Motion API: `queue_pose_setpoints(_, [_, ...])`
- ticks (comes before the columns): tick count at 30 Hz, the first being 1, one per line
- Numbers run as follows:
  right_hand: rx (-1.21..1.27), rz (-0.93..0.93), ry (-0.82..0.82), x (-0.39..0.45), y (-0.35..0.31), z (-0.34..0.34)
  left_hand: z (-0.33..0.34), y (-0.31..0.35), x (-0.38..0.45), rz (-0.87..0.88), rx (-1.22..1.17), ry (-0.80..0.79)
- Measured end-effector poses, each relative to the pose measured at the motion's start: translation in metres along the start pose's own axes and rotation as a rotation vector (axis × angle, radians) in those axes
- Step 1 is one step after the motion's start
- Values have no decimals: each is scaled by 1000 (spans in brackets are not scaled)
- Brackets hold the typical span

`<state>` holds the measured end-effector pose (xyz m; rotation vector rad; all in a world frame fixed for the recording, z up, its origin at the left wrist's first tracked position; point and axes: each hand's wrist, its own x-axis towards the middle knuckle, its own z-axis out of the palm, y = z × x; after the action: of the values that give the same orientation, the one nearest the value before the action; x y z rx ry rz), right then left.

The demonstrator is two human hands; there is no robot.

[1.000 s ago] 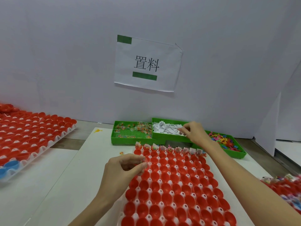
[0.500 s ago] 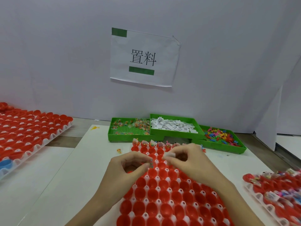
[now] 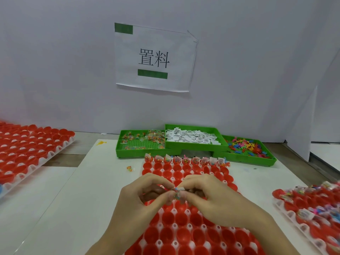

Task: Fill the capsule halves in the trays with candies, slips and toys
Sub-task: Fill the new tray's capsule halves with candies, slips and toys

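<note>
A white tray of red capsule halves (image 3: pixel 185 234) lies in front of me; only its far row (image 3: pixel 185 160) holds candy, slips and toys. My left hand (image 3: pixel 143 201) and my right hand (image 3: pixel 207 197) meet above the tray's middle. Between their fingertips they pinch a small bundle (image 3: pixel 177 190): a candy packet at the left hand, a white slip at the right. Behind the tray stand three green bins: candy packets (image 3: pixel 141 141), white slips (image 3: pixel 191 138) and coloured toys (image 3: pixel 244 147).
A tray of red halves (image 3: pixel 31 150) lies at the left. A tray of filled halves (image 3: pixel 312 207) sits at the right edge. One stray candy packet (image 3: pixel 130 168) lies on the white board. A white wall with a paper sign (image 3: pixel 154 57) closes the back.
My right hand came back from the slip bin with a slip and joined my left hand over the tray. The two hands have drawn closer together.
</note>
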<state>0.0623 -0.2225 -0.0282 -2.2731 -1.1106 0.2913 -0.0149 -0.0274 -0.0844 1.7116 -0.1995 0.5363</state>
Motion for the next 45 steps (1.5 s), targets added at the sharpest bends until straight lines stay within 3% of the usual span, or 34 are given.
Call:
queue_pose_setpoints(7, [114,10,-73,-2,-7,-2,5,2,0,71,77,64])
queue_pose_setpoints(11, [319,-2,63,0,-6,-2,3,4,0,-32,-21,101])
queue_pose_setpoints(15, [287,-19,191,3,-1,9,3,6,2,-99,-41,76])
queue_pose_setpoints(19, [263,-23,199,5,0,14,1,7,3,-150,-66,58])
queue_pose_setpoints(26, [426,56,357,9,0,16,-2,8,5,-282,-217,72])
queue_pose_setpoints(32, [425,85,366,7,-2,18,-2,8,5,-328,-255,136])
queue_pose_setpoints(39, [376,119,378,6,-8,21,-2,9,6,-306,-218,77])
queue_pose_setpoints(43, [370,124,235,3,-7,8,-1,7,7,-311,-234,79])
queue_pose_setpoints(45, [367,150,254,6,7,-14,-2,7,8,-316,-206,80])
